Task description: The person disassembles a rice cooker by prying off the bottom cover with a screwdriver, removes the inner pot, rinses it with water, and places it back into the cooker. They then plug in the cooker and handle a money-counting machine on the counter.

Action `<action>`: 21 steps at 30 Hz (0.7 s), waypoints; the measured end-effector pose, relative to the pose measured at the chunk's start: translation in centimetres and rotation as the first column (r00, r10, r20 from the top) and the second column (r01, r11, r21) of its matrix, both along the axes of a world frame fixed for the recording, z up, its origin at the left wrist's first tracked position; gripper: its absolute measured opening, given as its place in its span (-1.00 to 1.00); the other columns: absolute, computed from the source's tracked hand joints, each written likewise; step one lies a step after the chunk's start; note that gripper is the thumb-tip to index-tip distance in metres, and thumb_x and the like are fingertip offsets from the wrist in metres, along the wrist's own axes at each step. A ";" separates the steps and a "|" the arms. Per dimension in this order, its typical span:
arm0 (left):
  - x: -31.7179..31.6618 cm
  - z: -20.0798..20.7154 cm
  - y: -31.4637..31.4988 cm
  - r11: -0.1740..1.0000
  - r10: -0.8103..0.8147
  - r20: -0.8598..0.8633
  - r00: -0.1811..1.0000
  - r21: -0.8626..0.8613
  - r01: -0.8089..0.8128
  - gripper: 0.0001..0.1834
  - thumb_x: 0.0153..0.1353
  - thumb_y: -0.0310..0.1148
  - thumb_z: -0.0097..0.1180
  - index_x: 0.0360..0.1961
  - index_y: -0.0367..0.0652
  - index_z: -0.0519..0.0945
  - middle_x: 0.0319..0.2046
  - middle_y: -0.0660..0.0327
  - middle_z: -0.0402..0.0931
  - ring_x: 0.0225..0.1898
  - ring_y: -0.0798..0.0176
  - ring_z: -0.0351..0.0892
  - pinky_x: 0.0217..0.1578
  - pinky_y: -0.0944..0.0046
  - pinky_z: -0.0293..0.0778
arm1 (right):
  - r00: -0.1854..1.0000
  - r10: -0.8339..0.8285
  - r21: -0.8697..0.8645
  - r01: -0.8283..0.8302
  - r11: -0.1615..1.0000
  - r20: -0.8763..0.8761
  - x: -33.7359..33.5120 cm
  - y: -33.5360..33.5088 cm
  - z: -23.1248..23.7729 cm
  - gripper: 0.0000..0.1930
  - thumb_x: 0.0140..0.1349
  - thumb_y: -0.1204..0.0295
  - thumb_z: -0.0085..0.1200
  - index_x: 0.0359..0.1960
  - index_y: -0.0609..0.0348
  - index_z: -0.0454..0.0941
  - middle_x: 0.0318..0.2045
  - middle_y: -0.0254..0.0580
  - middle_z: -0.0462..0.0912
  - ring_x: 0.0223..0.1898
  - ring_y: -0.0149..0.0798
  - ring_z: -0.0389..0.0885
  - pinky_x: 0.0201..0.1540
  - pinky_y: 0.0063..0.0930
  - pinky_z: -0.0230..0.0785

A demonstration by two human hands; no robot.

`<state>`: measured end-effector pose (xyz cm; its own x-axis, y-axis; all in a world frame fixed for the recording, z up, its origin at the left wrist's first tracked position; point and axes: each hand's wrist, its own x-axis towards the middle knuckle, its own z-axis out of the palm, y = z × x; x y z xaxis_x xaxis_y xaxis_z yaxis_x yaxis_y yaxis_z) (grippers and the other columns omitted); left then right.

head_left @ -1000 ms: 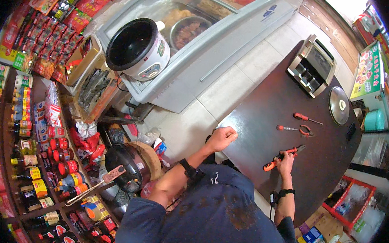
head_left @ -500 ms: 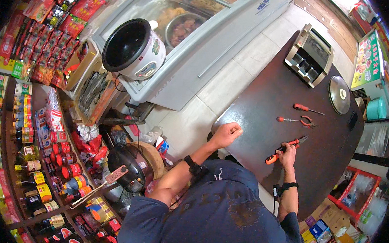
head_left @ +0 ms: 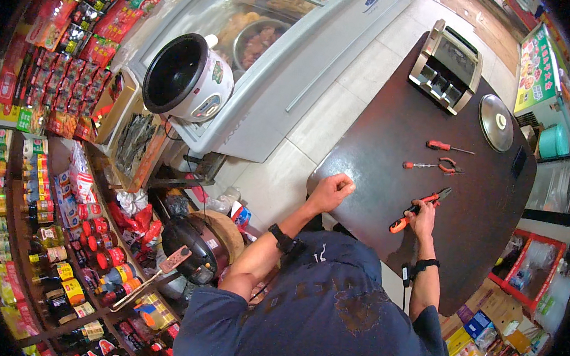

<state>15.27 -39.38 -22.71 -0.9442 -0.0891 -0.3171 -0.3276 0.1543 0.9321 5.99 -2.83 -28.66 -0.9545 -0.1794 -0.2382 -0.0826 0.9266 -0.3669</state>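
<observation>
My right hand (head_left: 421,219) is wrapped round a pair of pliers (head_left: 398,225) with orange-red handles, just over the dark table (head_left: 366,150). Their dark jaws point away to the far right, and my fingers hide the middle. At the table's near left edge my left hand (head_left: 331,192) is loosely curled, with nothing visible in it. Beyond the pliers lie a red-handled screwdriver (head_left: 439,146), a second screwdriver (head_left: 415,165) with a clear red handle, and smaller red-handled pliers (head_left: 449,167).
A pot lid (head_left: 498,132) and a banknote-counter-like machine (head_left: 446,69) stand on the table's far end. To the left, a rice cooker (head_left: 213,87) sits on a chest freezer (head_left: 270,104). Shelves of bottles (head_left: 52,253) fill the left side; a red crate (head_left: 523,264) is at right.
The view has shifted slightly, so the table and tools appear a little higher. Both hands keep nearly the same places, the right still holding the pliers.
</observation>
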 end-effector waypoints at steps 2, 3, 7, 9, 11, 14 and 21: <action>0.0 0.0 0.1 1.000 0.003 -0.032 0.999 -0.011 -0.004 -0.74 0.40 -0.21 0.27 -0.21 -0.22 0.67 -0.47 0.37 0.56 -0.42 0.50 0.47 -0.36 0.32 0.46 | 1.000 0.002 0.004 -0.003 1.000 0.008 0.0 -0.1 0.1 -0.50 -0.04 0.36 0.55 0.01 0.03 0.70 -0.05 -0.09 0.56 0.09 0.04 0.51 0.18 -0.12 0.44; 0.1 0.1 0.2 1.000 0.015 -0.061 0.998 -0.011 -0.016 -0.74 0.40 -0.21 0.27 -0.22 -0.23 0.66 -0.49 0.36 0.55 -0.43 0.50 0.46 -0.38 0.32 0.45 | 1.000 -0.013 0.006 0.013 1.000 0.017 0.0 -0.1 0.2 -0.48 -0.04 0.34 0.55 0.03 0.04 0.70 -0.06 -0.07 0.58 0.07 0.06 0.53 0.18 -0.12 0.45; 0.5 0.6 0.2 0.998 0.035 -0.067 0.997 -0.048 -0.038 -0.70 0.37 -0.19 0.28 -0.20 -0.26 0.66 -0.50 0.29 0.56 -0.43 0.45 0.48 -0.35 0.29 0.48 | 1.000 -0.013 -0.013 0.013 1.000 0.006 0.1 -0.1 0.4 -0.49 -0.04 0.36 0.54 0.02 0.03 0.71 -0.06 -0.07 0.58 0.07 0.06 0.53 0.17 -0.12 0.45; 0.8 0.9 0.1 0.997 0.050 -0.039 0.998 -0.063 -0.052 -0.70 0.37 -0.19 0.28 -0.21 -0.27 0.66 -0.49 0.26 0.57 -0.43 0.43 0.49 -0.34 0.28 0.49 | 0.999 -0.021 -0.001 0.021 1.000 0.027 0.0 -0.2 0.3 -0.49 -0.03 0.36 0.54 0.02 0.04 0.70 -0.02 -0.06 0.58 0.08 0.07 0.53 0.18 -0.10 0.46; 1.3 0.9 -0.2 0.996 0.069 -0.002 0.998 -0.051 -0.069 -0.70 0.37 -0.19 0.27 -0.22 -0.27 0.66 -0.49 0.25 0.57 -0.42 0.42 0.49 -0.33 0.27 0.49 | 0.999 -0.022 0.009 0.022 1.000 0.027 -0.1 -0.2 0.1 -0.49 -0.05 0.37 0.54 0.02 0.07 0.70 -0.02 -0.03 0.60 0.07 0.10 0.53 0.15 -0.10 0.47; 2.3 0.0 -1.0 0.994 0.103 0.046 0.994 0.017 -0.104 -0.71 0.37 -0.20 0.26 -0.23 -0.26 0.66 -0.47 0.26 0.58 -0.42 0.43 0.49 -0.34 0.27 0.49 | 1.000 0.002 -0.013 -0.002 1.000 0.014 -0.3 0.1 -0.4 -0.47 -0.05 0.39 0.54 0.03 0.09 0.70 -0.05 0.00 0.61 0.03 0.13 0.54 0.11 -0.08 0.48; 5.7 -5.7 1.3 0.954 0.254 0.009 0.967 0.165 -0.252 -0.79 0.43 -0.30 0.23 -0.18 -0.26 0.64 -0.39 0.34 0.60 -0.34 0.47 0.49 -0.30 0.32 0.47 | 0.986 0.129 0.016 -0.131 0.991 0.104 -2.3 2.4 -1.9 -0.49 -0.06 0.35 0.58 -0.06 0.16 0.64 -0.11 -0.03 0.60 -0.06 0.05 0.60 0.04 -0.13 0.49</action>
<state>20.95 -38.11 -28.45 -0.9013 -0.2736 -0.3358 -0.3245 -0.0871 0.9419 3.73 -0.46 -30.57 -0.8936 -0.2938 -0.3393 -0.1659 0.9186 -0.3586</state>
